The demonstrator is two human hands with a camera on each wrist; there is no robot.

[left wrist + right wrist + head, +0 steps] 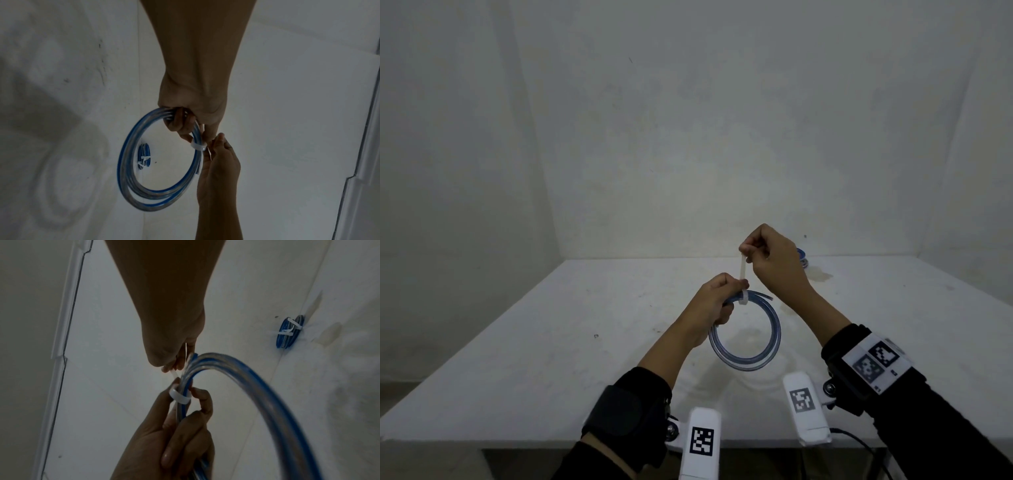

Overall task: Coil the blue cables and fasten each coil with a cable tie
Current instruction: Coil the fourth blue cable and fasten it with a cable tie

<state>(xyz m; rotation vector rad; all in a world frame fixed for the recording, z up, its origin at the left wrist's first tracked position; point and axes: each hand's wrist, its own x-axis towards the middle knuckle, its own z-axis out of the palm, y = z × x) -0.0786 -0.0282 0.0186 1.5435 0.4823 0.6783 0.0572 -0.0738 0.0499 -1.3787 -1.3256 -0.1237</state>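
A: The left hand (714,301) is up over the tabletop (551,342), fingers curled round the top of a blue cable coil (748,342). The coil hangs in the air below that grip, clear of the surface.

B: And the white cable tie (845,297) is looped round the strands right beside the left fingertips. In the right wrist view the band (179,396) wraps the bundle snugly, with the left thumb and forefinger on either side of it.

A: The right hand (774,253) sits higher and farther back, pinching the tie's free tail (844,269) between thumb and fingers. The tail runs straight up from the band to that pinch.

B: So both hands are closed, 1 on the coil, 1 on the tie. The left wrist view shows about 3 turns of cable, blue with a clear stripe, and the loose cable end pokes out past the band on the right.

A: Look at the back of the tabletop, next to the wall (722,137). There is a second bundle of blue cable (289,331) lying there, well apart from the hands.

B: The right wrist view shows it best: white ties cross it, tails sticking out. The head view only catches a sliver of it behind the right hand.

A: Whether it is 1 coil or 2 there, hard to tell.

B: Black sleeves (945,428) on both forearms, and wrist straps carrying white blocks with black square markers (802,400).
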